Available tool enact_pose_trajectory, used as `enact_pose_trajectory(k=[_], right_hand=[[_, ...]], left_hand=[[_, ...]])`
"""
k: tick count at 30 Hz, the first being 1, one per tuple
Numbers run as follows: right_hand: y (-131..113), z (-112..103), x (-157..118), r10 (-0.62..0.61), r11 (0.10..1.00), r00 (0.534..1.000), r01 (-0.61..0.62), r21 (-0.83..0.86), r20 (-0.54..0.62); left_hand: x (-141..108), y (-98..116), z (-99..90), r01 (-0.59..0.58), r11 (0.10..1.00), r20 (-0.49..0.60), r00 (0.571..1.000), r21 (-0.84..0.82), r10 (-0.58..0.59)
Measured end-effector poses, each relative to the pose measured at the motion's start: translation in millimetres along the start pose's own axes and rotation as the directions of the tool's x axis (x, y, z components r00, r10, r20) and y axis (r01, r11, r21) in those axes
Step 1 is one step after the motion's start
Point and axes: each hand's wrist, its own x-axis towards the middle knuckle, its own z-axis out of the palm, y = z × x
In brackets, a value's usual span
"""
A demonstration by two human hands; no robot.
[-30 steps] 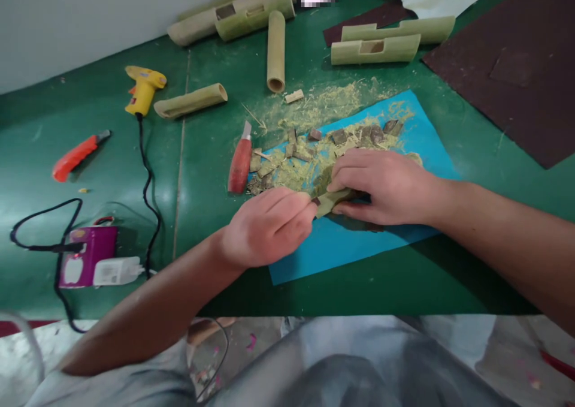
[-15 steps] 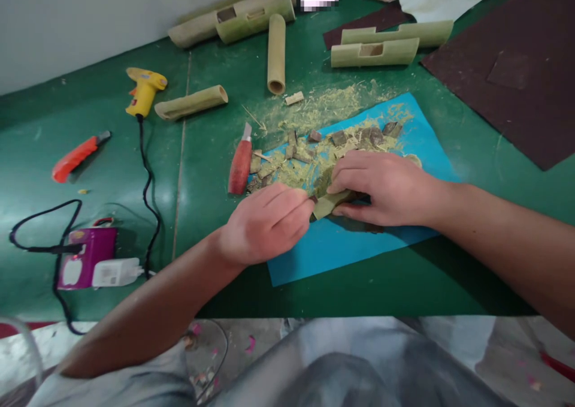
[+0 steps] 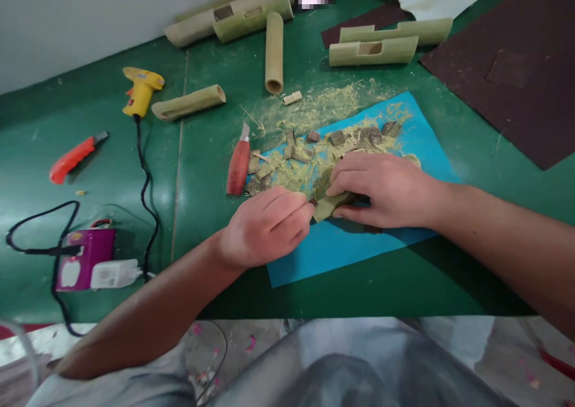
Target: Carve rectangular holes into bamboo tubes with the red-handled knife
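Observation:
My right hand (image 3: pixel 384 188) is closed on an olive-green strip (image 3: pixel 329 208), thumb below and fingers above; its far end is hidden under the palm. Left of it, my left hand (image 3: pixel 269 227) is pinched shut, with a small dark brown piece (image 3: pixel 313 202) showing at its fingertips, close to the strip's end. Both hands are over a blue sheet (image 3: pixel 296 263) strewn with greenish shavings (image 3: pixel 287 176) and several small brown chips (image 3: pixel 338 138). A red-handled knife (image 3: pixel 239 167) lies just beyond my left hand, its blade pointing away.
A yellow glue gun (image 3: pixel 141 92), an orange cutter (image 3: pixel 74 160) and a purple box (image 3: pixel 92 254) with a white plug (image 3: pixel 114 273) and black cable lie left. Cut bamboo tubes (image 3: pixel 274 53) rest at the back, more bamboo (image 3: pixel 390 51) at right. A dark brown sheet (image 3: pixel 512 77) covers the right side.
Both hands stay almost in place. The left fingertips have shifted very slightly at the strip's end; the whole view has moved a little.

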Motion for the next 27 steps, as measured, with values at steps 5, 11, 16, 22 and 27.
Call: enact_pose_trajectory(k=[5, 11, 16, 22, 27], right_hand=[[0.4, 1.1, -0.5, -0.009, 1.0, 1.0, 0.009, -0.007, -0.014], [0.0, 0.3, 0.4, 0.009, 1.0, 1.0, -0.009, -0.007, 0.001], [-0.2, 0.2, 0.2, 0.014, 1.0, 1.0, -0.014, 0.007, 0.007], [-0.3, -0.4, 0.9, 0.009, 1.0, 1.0, -0.009, 0.005, -0.007], [-0.2, -0.1, 0.4, 0.016, 1.0, 1.0, -0.016, 0.007, 0.003]], left_hand=[[-1.2, 1.0, -1.0, -0.017, 1.0, 0.011, 1.0, -0.024, 0.017], [-0.6, 4.3, 1.2, -0.011, 0.999, 0.0, 1.0, -0.036, 0.011], [-1.7, 2.0, 2.0, -0.009, 0.999, -0.005, 1.0, -0.054, 0.009], [-2.2, 2.8, 2.7, -0.047, 0.996, 0.002, 0.999, -0.079, 0.047], [-1.7, 1.3, 2.5, -0.022, 0.999, -0.006, 1.0, -0.022, 0.022]])
